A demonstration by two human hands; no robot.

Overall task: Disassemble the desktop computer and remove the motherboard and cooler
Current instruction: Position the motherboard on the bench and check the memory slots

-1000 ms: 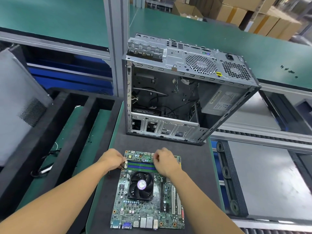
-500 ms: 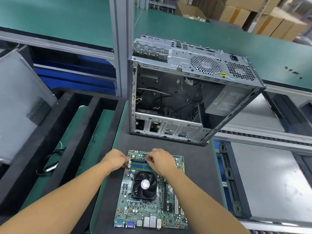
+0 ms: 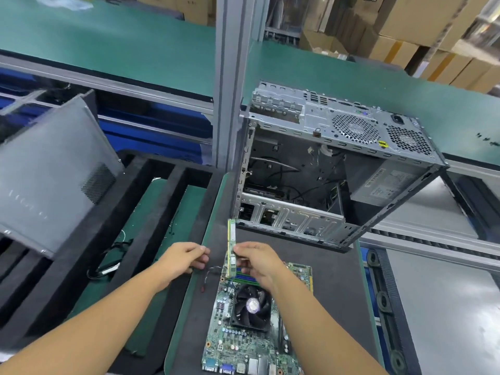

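Note:
The green motherboard (image 3: 243, 339) lies flat on a black mat (image 3: 330, 293) in front of me. Its black cooler fan (image 3: 253, 305) is mounted in the middle. My right hand (image 3: 259, 262) pinches a green memory stick (image 3: 231, 234) and holds it upright above the board's far edge, clear of the blue and green slots. My left hand (image 3: 184, 259) hovers just left of the board with loosely curled fingers; a thin black wire runs beneath it. The open metal computer case (image 3: 324, 131) stands behind the mat, with loose cables and the power supply inside.
A grey side panel (image 3: 54, 169) leans at the left above black foam trays (image 3: 67, 266) holding cables. A grey post (image 3: 232, 77) rises behind the case's left corner. A roller track (image 3: 384, 299) runs along the right. Cardboard boxes (image 3: 405, 28) are stacked far behind.
My right hand has lifted the memory stick out of its slot and turned it upright. My left hand has drawn back from the board's left edge. The view has shifted.

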